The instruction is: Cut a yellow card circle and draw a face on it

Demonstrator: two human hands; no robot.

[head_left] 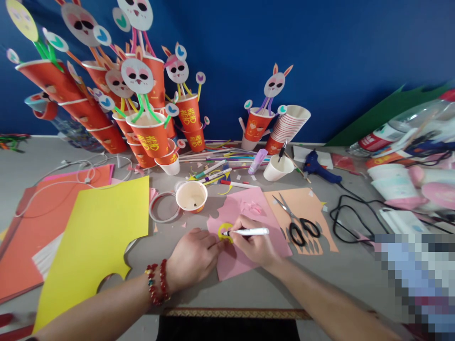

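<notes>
My right hand grips a white marker with its dark tip on a round yellow paper face. Pinkish patches show on that face, partly hidden by my fingers. My left hand, with red beads at the wrist, has its closed fingertips on the near edge of the yellow face. Both lie over a sheet of pink paper. Black-handled scissors rest on a cut-up peach sheet to the right. A paper cup stands just beyond my left hand.
Red paper cups topped with paper rabbit faces crowd the back left. Yellow paper and orange sheets cover the left. Behind are loose pens, stacked cups and a blue glue gun; its black cable trails right.
</notes>
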